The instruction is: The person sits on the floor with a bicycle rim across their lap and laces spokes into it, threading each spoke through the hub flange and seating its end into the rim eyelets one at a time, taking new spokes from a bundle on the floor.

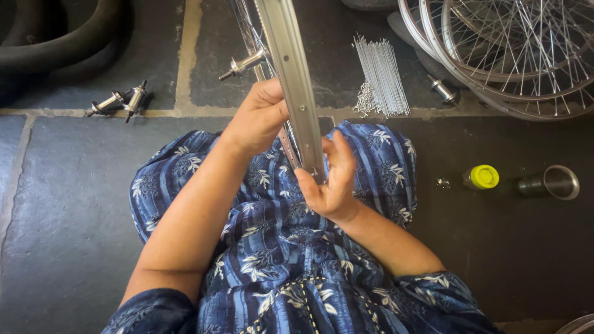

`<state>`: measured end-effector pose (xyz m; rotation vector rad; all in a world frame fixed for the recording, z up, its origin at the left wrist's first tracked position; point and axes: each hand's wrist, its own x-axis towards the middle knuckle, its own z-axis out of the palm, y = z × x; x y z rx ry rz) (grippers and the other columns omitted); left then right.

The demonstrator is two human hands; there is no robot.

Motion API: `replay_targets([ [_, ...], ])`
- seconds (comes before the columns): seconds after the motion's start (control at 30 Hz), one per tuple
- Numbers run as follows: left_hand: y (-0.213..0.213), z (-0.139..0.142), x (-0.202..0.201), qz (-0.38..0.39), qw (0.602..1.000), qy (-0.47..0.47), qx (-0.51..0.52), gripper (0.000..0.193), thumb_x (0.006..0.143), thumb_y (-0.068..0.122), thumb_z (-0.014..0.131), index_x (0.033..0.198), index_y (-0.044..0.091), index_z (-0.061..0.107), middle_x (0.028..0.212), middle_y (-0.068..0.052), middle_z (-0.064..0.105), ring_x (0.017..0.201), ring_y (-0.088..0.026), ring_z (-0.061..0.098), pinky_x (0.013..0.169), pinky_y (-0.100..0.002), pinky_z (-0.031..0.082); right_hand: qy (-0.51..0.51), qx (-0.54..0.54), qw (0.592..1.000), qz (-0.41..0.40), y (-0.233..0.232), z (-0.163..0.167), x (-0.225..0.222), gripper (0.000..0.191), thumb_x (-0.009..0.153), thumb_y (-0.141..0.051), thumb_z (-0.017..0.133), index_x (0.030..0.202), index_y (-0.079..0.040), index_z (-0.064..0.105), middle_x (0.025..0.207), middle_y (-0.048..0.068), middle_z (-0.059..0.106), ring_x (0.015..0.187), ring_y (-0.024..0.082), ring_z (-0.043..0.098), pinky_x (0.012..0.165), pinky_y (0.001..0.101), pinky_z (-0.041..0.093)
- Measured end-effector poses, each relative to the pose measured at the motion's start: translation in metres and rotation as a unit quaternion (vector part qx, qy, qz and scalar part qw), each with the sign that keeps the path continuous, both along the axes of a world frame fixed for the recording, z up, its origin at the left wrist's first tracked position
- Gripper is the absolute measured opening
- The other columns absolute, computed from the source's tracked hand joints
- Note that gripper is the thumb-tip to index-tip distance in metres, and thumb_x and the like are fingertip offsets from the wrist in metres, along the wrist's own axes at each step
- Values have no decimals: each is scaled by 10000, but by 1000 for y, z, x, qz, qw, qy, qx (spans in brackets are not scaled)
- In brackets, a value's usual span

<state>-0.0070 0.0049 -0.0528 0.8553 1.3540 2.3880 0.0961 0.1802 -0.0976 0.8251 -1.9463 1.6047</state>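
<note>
Over the lap, left hand point(260, 117) and right hand point(331, 179) both clamp the rim point(296, 74); loose grip could tip it onto the spokes point(382, 77).

Dark stone floor, daylit

The floor point(74, 204) is large dark grey slabs with pale joints point(185, 55), one running up the upper left, another across the frame's upper third. Light falls evenly, brightest at the upper right; it looks like daylight, though no window shows. The slabs are dusty and scuffed toward the lower left. No wall is in view.
</note>
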Motion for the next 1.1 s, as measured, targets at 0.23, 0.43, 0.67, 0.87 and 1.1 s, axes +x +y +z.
replay_targets([
  [0.23,10,6,9,-3,998,5,56,371,1035,331,687,1263,39,699,1253,-28,599,1032,-118,547,975,-300,442,-34,12,999,41,1,-16,2,733,1045,-40,584,1584,1,89,1278,217,619,1184,264,666,1061,379,545],
  [0.43,19,5,15,128,987,94,27,299,1115,301,652,1180,12,690,1583,-115,454,1492,-196,396,1238,-368,332,-48,8,998,30,4,-19,2,730,1050,-60,587,1592,5,103,1243,193,626,1126,235,663,1016,354,554],
  [0.67,19,37,52,204,976,77,16,661,962,513,631,1486,141,480,1567,-76,472,1479,-176,416,1242,-334,334,5,-8,999,45,-14,-25,-2,742,1063,-69,614,1600,-15,104,1370,256,573,1238,313,645,1070,397,538],
  [0.87,8,66,30,379,887,133,-227,663,792,-7,639,1441,59,523,1392,-108,701,1378,-222,622,1193,-359,470,-14,-16,999,44,-40,-13,-32,800,1075,-128,676,1608,-12,91,1433,214,576,1268,298,661,1051,337,536],
  [1.1,-75,80,-23,252,960,33,-122,450,771,-115,592,1210,-35,651,1204,-106,705,1110,-220,669,918,-305,500,94,147,982,74,-47,-9,-40,738,982,-196,708,1560,-57,273,1506,196,514,1432,395,474,1222,480,396],
])
